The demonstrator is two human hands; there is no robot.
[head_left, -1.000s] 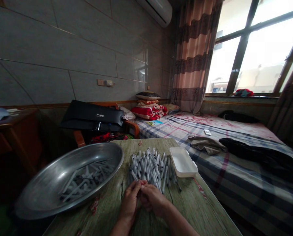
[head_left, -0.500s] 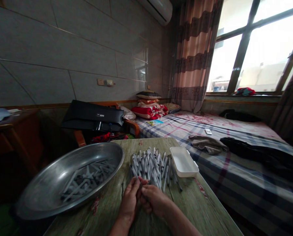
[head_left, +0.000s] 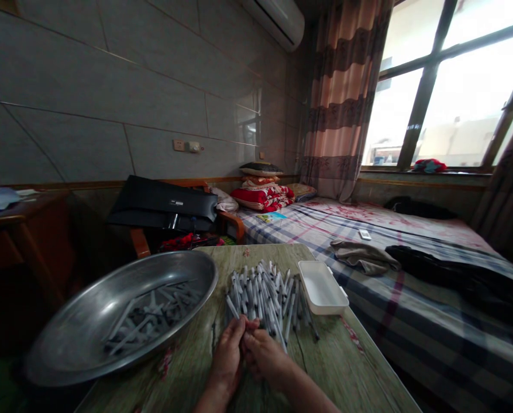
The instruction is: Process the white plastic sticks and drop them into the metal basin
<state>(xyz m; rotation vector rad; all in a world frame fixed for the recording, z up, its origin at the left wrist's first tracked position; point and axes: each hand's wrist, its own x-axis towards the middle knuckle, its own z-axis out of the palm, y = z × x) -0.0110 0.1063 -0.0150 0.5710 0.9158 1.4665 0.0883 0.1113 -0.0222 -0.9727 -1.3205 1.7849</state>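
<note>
My left hand [head_left: 228,351] is closed around a slim whitish pen [head_left: 232,307], whose far end sticks out past the fingers toward the pile. Pressed against it, my right hand [head_left: 265,351] has its thumb and fingers pinched at the near end of the same pen; the fingers hide that end. Just beyond both hands lies a heap of similar pens [head_left: 260,289], pale barrels with dark ends. To the left, a wide metal basin [head_left: 84,304] holds many loose, translucent pen-like pieces [head_left: 153,315].
An uncovered white plastic box [head_left: 323,287] stands right of the heap on the wood-patterned table [head_left: 187,373]. A bed with a plaid sheet [head_left: 364,298] adjoins the table's right side. A chair behind carries a black flat panel [head_left: 166,201].
Both hands stay together at nearly the same spot, with the fingers slightly shifted around the pen. The whole view has moved down a little in the picture.
</note>
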